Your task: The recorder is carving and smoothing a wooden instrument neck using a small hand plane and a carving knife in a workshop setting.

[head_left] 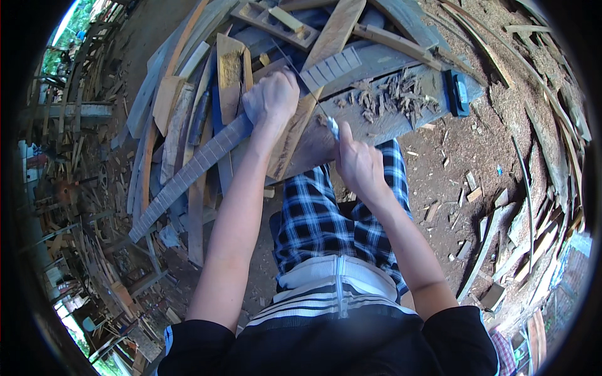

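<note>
Left hand (273, 97): closed around the upper end of a fretted instrument neck (191, 166), its fingers curled under so that the fingertips are hidden. The neck slants down to the left across loose timber strips (169, 103); its gripped end is covered by the hand, and any join with the cross-lined wooden piece (332, 67) to the right cannot be made out.

Right hand (360, 164): grasping the pale handle of a slender hand tool (332, 127), the index finger extended along it, the other fingers folded and partly out of sight. The tool's thin, dark blade runs up and left, just beside the left hand; its edge is too fine to distinguish, and contact with the wood is uncertain.

Worktop (320, 145): bearing curled wood shavings (401, 100) and, at its right end, a dark blue block-like object (456, 93) of unclear kind. The far part is obscured by stacked boards. Plaid shorts (313, 213) show below, partly covered by the forearms; the fisheye rim crops the surrounding scrap.
</note>
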